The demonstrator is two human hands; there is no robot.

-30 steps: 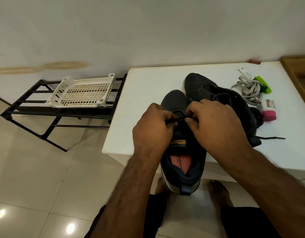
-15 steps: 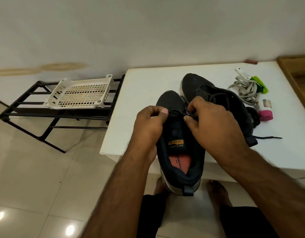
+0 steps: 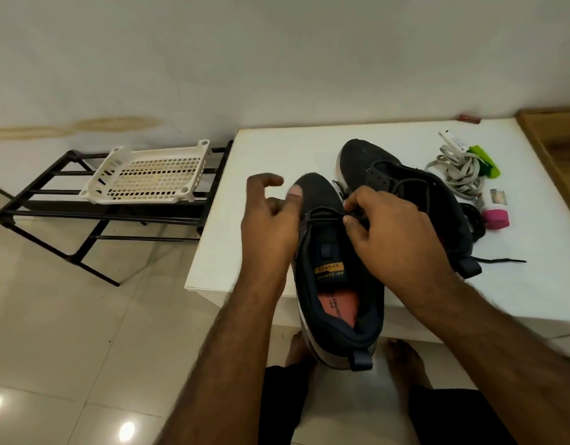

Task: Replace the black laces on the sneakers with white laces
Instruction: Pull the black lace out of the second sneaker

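Note:
A dark sneaker (image 3: 336, 284) lies on the white table's (image 3: 277, 149) front edge, heel overhanging toward me. A black lace (image 3: 322, 215) runs across its lowest eyelets. My right hand (image 3: 392, 232) pinches that lace at the sneaker's right side. My left hand (image 3: 270, 220) hovers at the sneaker's left side, fingers loosely spread, thumb near the toe; it holds nothing I can see. The second dark sneaker (image 3: 402, 187) lies behind, still laced in black. A bundle of white laces (image 3: 454, 171) lies at the table's right.
A green tag (image 3: 484, 160), a pink roll (image 3: 495, 218) and a loose black lace (image 3: 499, 260) lie near the white laces. A black metal rack (image 3: 84, 216) with a white plastic basket (image 3: 148, 175) stands on the tiled floor to the left. My bare feet are under the table.
My left hand has let go of the lace and opened, moving slightly left. My right hand keeps its pinch on the lace, which now runs taut across the sneaker.

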